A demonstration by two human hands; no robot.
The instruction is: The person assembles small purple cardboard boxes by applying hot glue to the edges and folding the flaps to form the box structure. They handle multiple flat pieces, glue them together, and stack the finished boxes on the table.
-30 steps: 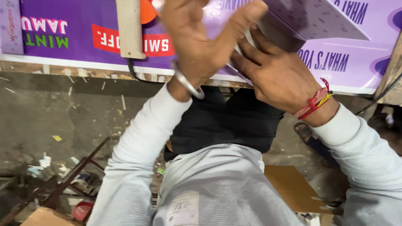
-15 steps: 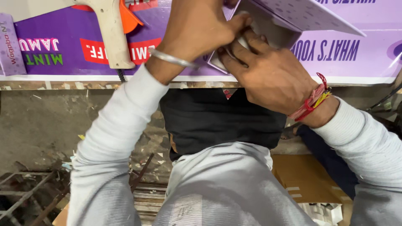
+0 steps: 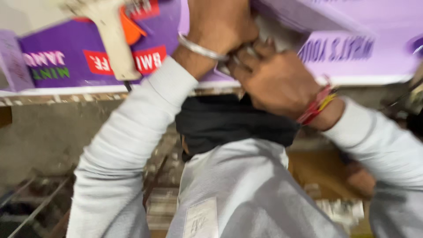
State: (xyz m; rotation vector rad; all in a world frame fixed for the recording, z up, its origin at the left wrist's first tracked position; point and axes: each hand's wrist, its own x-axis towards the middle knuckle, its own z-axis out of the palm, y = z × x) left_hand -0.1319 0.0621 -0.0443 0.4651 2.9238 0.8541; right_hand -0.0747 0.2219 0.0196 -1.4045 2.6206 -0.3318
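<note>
Both hands, left & right, now pressed closer together, clamped on lilac card box w/ folded flap, prob. tighter grip—view blurred; glue gun idle on bench.

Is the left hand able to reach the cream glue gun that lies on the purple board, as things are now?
Probably yes, but not at once. The glue gun lies uncovered on the purple board, beside the left hand, with nothing between them. However, that hand is pressed with the right hand on a pale folded carton.

A lilac cardboard box, purple printed sheets, a cream-and-orange glue gun, pale grey sleeves.
</note>
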